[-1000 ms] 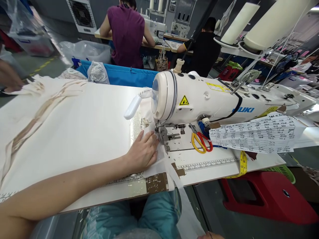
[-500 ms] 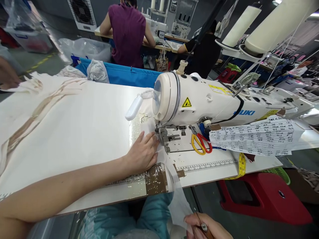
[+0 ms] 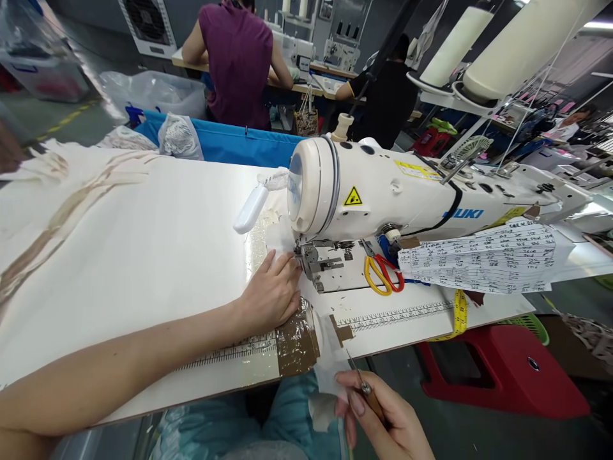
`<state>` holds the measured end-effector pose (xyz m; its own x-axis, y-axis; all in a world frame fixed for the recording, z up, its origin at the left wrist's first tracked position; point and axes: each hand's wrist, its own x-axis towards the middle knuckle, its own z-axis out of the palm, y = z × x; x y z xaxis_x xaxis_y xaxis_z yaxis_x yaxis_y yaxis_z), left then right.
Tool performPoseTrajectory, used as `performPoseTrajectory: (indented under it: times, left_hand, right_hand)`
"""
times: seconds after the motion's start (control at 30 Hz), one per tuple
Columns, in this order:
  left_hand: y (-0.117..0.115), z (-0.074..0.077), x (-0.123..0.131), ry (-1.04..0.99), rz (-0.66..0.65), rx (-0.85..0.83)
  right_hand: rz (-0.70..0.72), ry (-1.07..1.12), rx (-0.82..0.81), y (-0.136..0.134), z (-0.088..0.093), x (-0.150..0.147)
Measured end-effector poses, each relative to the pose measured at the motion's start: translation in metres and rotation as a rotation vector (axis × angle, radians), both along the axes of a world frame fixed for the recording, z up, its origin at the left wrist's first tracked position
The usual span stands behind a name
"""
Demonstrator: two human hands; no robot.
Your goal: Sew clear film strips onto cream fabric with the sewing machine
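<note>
My left hand (image 3: 272, 291) lies flat beside the needle area of the white sewing machine (image 3: 373, 185), fingers stretched out and pressing on thin white fabric (image 3: 279, 237). A strip of the same sheer fabric (image 3: 329, 374) runs over the table's front edge down to my right hand (image 3: 383, 415). That hand is closed round an awl (image 3: 372, 401) with a wooden handle and thin metal point, and its fingers also touch the strip's end. The needle itself is hidden behind the machine head and my left fingers.
Scissors (image 3: 378, 275) with yellow and red handles lie on the machine bed. Right of them are a handwritten sheet (image 3: 479, 259) and a yellow tape measure (image 3: 460, 314). Fabric strips (image 3: 71, 204) lie at left. A red stool (image 3: 507, 370) stands below right; people sit beyond the blue cloth bin (image 3: 239, 145).
My right hand has risen toward the table edge with the awl and the fabric strip, and more of it shows. My left hand stays by the needle area. The view has shifted slightly.
</note>
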<state>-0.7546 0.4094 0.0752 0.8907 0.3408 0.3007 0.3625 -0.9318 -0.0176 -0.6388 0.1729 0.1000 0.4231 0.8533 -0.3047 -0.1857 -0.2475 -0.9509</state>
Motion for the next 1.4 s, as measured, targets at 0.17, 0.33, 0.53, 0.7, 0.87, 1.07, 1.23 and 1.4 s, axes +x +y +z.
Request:
performPoseTrajectory:
  times: [0.17, 0.33, 0.53, 0.7, 0.87, 1.07, 1.23, 1.4]
  left_hand:
    - [0.005, 0.004, 0.004, -0.001, -0.001, 0.066]
    - [0.01, 0.008, 0.006, 0.069, 0.063, 0.021]
    - [0.01, 0.008, -0.002, 0.07, 0.024, -0.039]
    - [0.015, 0.002, 0.001, 0.013, 0.024, -0.065]
    - [0.024, -0.003, 0.004, -0.045, 0.024, -0.095]
    - [0.018, 0.001, 0.001, -0.055, -0.013, -0.02]
    - [0.01, 0.002, 0.002, -0.046, -0.04, 0.012]
    - [0.009, 0.0, 0.002, -0.027, -0.044, 0.007]
  right_hand:
    - [-0.026, 0.188, -0.032, 0.008, -0.012, -0.013]
    - [-0.185, 0.497, -0.06, 0.019, -0.022, -0.043]
    - [-0.243, 0.301, -0.032, 0.02, -0.03, -0.055]
    - [-0.17, 0.006, -0.014, 0.013, -0.043, -0.047]
    - [-0.137, -0.033, 0.026, 0.012, -0.051, -0.042]
    - [-0.131, -0.054, 0.03, 0.012, -0.052, -0.039]
    - [-0.128, -0.038, -0.011, 0.015, -0.047, -0.037]
    - [-0.094, -0.089, -0.01, 0.02, -0.043, -0.036]
